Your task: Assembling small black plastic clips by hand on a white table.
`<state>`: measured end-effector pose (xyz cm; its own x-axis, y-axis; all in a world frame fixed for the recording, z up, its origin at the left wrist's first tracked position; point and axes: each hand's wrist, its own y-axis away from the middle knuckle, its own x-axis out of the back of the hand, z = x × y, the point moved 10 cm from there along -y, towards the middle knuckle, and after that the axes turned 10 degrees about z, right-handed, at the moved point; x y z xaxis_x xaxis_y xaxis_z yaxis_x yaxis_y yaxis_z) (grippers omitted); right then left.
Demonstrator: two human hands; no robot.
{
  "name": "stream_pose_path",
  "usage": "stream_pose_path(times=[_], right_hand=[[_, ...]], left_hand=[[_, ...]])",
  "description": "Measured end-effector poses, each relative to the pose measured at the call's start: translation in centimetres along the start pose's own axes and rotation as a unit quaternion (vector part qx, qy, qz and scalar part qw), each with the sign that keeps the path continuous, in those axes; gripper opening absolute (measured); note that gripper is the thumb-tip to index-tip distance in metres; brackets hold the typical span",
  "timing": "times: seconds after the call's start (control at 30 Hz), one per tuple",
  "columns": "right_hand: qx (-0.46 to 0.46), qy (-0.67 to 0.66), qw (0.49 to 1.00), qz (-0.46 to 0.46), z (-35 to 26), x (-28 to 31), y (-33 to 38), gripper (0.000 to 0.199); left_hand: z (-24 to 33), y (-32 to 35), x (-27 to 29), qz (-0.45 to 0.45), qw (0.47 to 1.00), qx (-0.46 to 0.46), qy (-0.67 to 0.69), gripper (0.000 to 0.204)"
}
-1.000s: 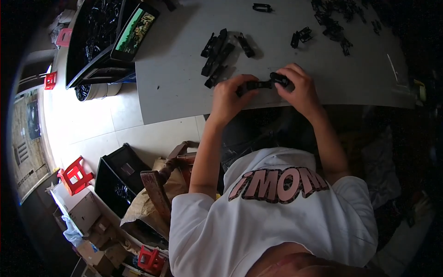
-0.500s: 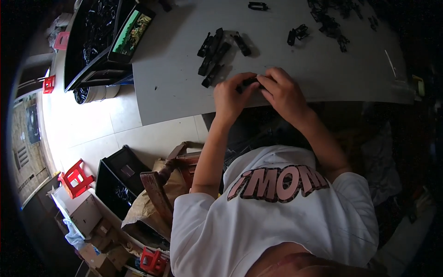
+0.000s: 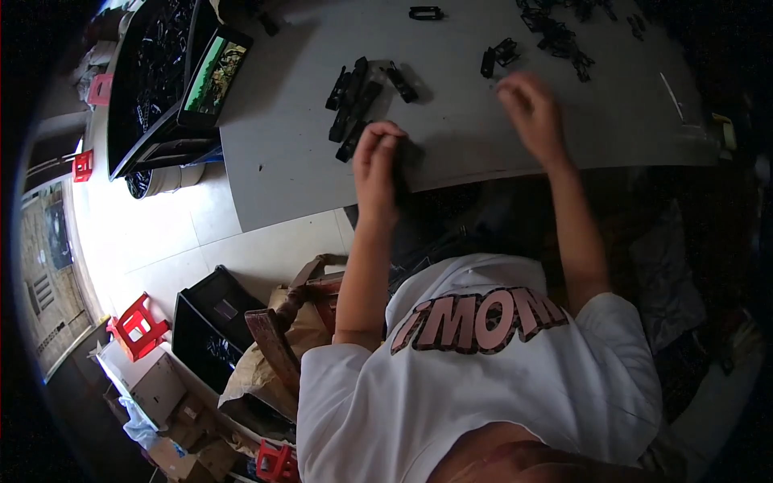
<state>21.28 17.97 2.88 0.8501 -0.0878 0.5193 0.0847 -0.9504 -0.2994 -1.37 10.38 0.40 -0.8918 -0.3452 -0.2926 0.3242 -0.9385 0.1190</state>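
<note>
My left hand (image 3: 376, 169) is at the near side of the table, its fingers curled and thumb bent in toward them. Whatever it holds, if anything, is hidden; a dark patch beside the palm could be a part or a shadow. Touching or just beside its knuckles is a small pile of slim black clip-like parts (image 3: 354, 98), with another black piece (image 3: 400, 83) lying at the pile's right. My right hand (image 3: 533, 121) hovers over the table, thumb and fingers bent and apart, with nothing visible in it. Just beyond its fingertips lie two small black parts (image 3: 499, 56).
A loose heap of black parts (image 3: 560, 36) spreads over the far right of the table (image 3: 298, 161). One black frame-shaped part (image 3: 426, 13) lies at the back. On the left, a screen (image 3: 213, 76) leans by a black bin (image 3: 161, 72) of parts. A wooden chair (image 3: 274, 330) stands below left.
My hands were together over a black part; now they are apart. The left has moved left toward the pile, the right away to the right and farther over the table.
</note>
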Motion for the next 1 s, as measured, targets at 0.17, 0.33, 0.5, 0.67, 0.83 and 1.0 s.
stream_pose_path(times=[0.17, 0.33, 0.5, 0.67, 0.83, 1.0], right_hand=[[0.195, 0.259, 0.94, 0.107, 1.9, 2.2, -3.6, 0.013], [0.184, 0.274, 0.944, 0.034, 1.6, 1.5, -2.6, 0.017], [-0.017, -0.052, 0.997, 0.058, 1.7, 1.0, 0.1, 0.014], [0.079, 0.012, 0.996, 0.037, -0.9, -0.9, 2.4, 0.013], [0.147, 0.059, 0.986, 0.041, -2.5, -0.3, 1.2, 0.013], [0.281, 0.25, 0.923, 0.081, -2.1, 0.0, -3.4, 0.022]], left_hand=[[-1.8, -0.4, -0.4, -0.043, 0.96, 0.15, 0.232, 0.015], [-1.1, -1.3, -0.6, -0.048, 0.985, 0.122, 0.111, 0.006], [4.3, -2.4, -4.8, -0.101, 0.814, -0.307, -0.483, 0.034], [2.7, -4.2, -8.4, -0.133, 0.554, -0.359, -0.739, 0.037], [5.1, -3.1, -8.0, -0.12, 0.728, -0.37, -0.564, 0.025], [2.8, -0.7, -3.9, -0.114, 0.94, -0.144, -0.286, 0.028]])
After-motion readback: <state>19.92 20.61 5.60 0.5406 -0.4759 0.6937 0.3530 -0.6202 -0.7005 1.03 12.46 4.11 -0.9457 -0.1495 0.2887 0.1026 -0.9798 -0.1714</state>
